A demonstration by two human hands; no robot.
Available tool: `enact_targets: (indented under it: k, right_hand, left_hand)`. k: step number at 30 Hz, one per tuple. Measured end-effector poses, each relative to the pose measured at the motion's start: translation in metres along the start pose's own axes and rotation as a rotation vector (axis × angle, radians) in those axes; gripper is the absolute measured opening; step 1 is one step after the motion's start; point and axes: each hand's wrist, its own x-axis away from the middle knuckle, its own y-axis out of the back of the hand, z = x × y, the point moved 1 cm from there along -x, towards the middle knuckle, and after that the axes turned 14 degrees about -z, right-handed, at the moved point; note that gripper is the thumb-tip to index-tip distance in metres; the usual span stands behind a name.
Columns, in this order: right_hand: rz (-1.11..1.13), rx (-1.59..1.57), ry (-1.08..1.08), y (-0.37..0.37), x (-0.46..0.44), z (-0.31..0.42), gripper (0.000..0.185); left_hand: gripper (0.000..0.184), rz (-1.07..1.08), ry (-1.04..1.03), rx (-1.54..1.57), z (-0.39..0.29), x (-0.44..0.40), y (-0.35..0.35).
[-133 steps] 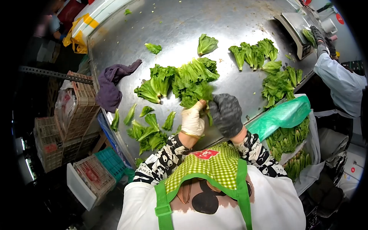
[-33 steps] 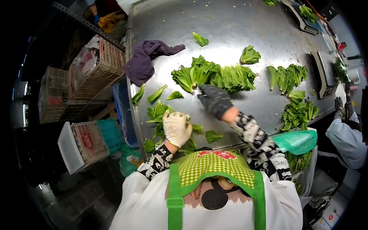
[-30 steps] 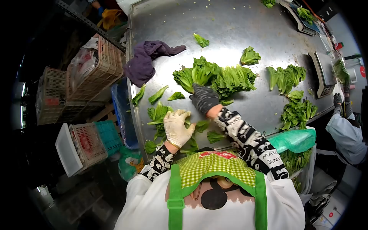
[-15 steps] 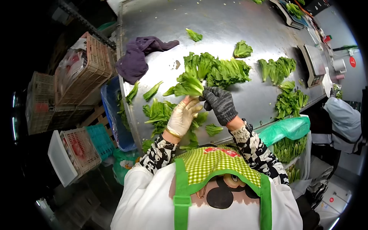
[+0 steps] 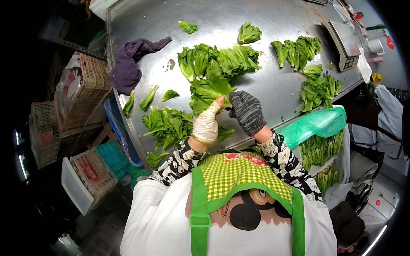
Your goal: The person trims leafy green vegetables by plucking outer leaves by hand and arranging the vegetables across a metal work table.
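Observation:
A head of green leafy lettuce is held just above the metal table, its leaves pointing away from me. My left hand, in a cream-coloured thin glove, grips its near left side with the thumb on top. At the stem end, my right hand, in a dark grey knitted glove, has its fingers closed on the base. Just beyond lies a row of lettuce heads. A heap of loose lettuce leaves lies left of my left hand, partly hidden by it.
On the metal table lie a purple cloth, stray leaves and more lettuce at right. A scale stands at the right edge. Below are a green-bagged crate of lettuce and plastic crates. Another person's sleeve shows at right.
The lettuce in my hands has turned, so its leaves now spread broadly away from me. My left hand has rolled over, fingers now mostly hidden. The whole view has shifted slightly.

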Motion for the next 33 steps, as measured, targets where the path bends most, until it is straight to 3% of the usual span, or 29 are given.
enact_targets:
  k: [2, 5, 6, 9, 10, 13, 15, 17, 19, 21, 22, 25, 28, 31, 33]
  right_hand:
    - [-0.086, 0.048, 0.023, -0.007, 0.008, -0.014, 0.038]
    - [-0.115, -1.154, -1.526, -0.005, 0.006, -0.031, 0.038]
    - [-0.064, -1.132, -1.508, -0.002, 0.012, -0.036, 0.043]
    - [0.281, -0.296, -0.766, 0.012, 0.026, -0.035, 0.054]
    - [0.241, -0.138, -0.654, 0.022, 0.022, -0.017, 0.059]
    - [0.094, -0.472, -0.643, 0.042, 0.005, 0.010, 0.058]
    - [-0.004, -0.550, -0.569, 0.037, 0.001, 0.012, 0.043]
    - [-0.045, -0.574, -0.599, 0.038, -0.003, 0.010, 0.035]
    - [-0.070, -0.871, -0.868, 0.037, 0.002, 0.003, 0.024]
    - [0.000, -1.145, -1.103, 0.044, 0.004, -0.002, 0.023]
    - [0.035, -1.148, -1.081, 0.043, 0.005, -0.003, 0.023]
    - [0.101, -0.948, -0.704, 0.040, 0.005, -0.004, 0.020]
    - [0.068, -0.480, -0.350, 0.038, 0.007, -0.009, 0.018]
    - [0.057, -0.956, -0.943, 0.049, 0.002, -0.003, 0.018]
    - [0.036, -0.688, -0.623, 0.048, 0.003, -0.009, 0.018]
  left_hand:
    - [0.019, -0.028, -0.044, 0.071, 0.010, 0.001, -0.008]
    - [0.021, 0.000, -0.136, 0.120, 0.006, 0.001, -0.012]
    - [0.020, 0.031, -0.084, 0.150, 0.004, -0.005, -0.008]
    - [0.014, 0.078, -0.009, 0.110, -0.001, -0.016, -0.001]
    - [0.014, 0.086, 0.000, 0.044, -0.002, -0.018, 0.002]
    - [0.017, 0.056, 0.042, -0.139, -0.001, -0.017, -0.005]
    - [0.021, 0.027, 0.041, -0.161, 0.005, -0.010, -0.016]
    - [0.031, 0.168, 0.157, -0.023, 0.008, -0.011, -0.017]
    - [0.043, 0.379, 0.246, 0.106, 0.010, -0.020, -0.006]
    - [0.049, 0.336, 0.211, 0.050, 0.013, -0.024, -0.004]
    - [0.049, 0.297, 0.197, 0.032, 0.014, -0.023, -0.007]
    - [0.044, 0.243, 0.176, 0.064, 0.014, -0.022, -0.016]
    - [0.039, 0.233, 0.192, 0.094, 0.017, -0.026, -0.016]
    - [0.034, 0.253, 0.254, 0.105, 0.017, -0.026, -0.015]
    - [0.029, 0.268, 0.260, 0.097, 0.016, -0.023, -0.018]
